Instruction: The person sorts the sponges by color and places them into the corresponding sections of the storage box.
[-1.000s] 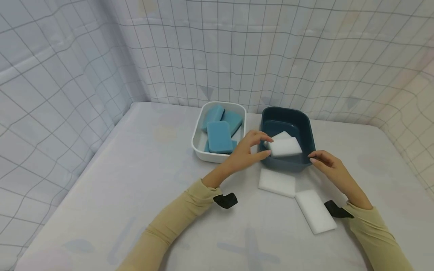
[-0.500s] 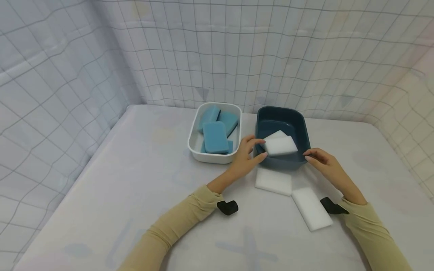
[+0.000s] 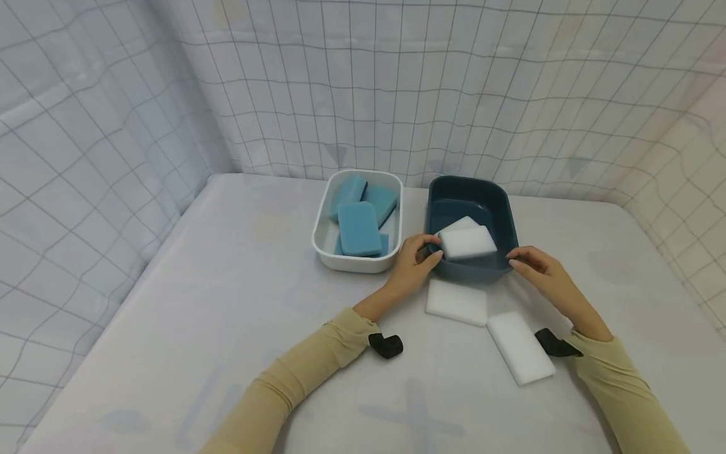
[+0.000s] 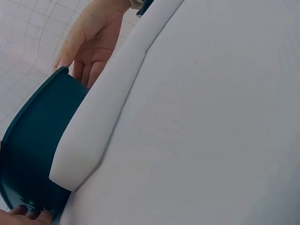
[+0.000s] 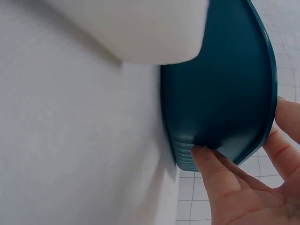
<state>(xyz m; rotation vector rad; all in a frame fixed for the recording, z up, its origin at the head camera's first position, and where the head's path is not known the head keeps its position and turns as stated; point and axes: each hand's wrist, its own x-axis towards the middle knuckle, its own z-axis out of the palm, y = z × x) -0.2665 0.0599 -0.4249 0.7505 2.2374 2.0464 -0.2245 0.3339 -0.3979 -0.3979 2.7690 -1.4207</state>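
Observation:
In the head view, a dark teal bin (image 3: 462,207) holds white sponge blocks (image 3: 468,243), one overlapping another. My left hand (image 3: 409,268) grips the bin's front left corner at the rim. Its fingertips (image 4: 42,216) lie against the outer wall in the left wrist view. At the front right corner, my right hand (image 3: 546,282) holds the rim; the right wrist view shows fingers (image 5: 213,169) on the outer wall and the thumb side near the rim. Two loose white sponge blocks lie in front of the bin: one crosswise (image 3: 456,302), one slanted (image 3: 520,348).
Left of the teal bin, close by, stands a white bin (image 3: 357,265) with several blue sponges (image 3: 360,228) in it. A grid-patterned curtain (image 3: 363,88) hangs behind the cloth-covered table (image 3: 227,284) and along both sides.
My left hand has moved down from beside the white sponge block in the bin onto the bin's front left rim. My right hand stays at the right corner. The view has shifted slightly.

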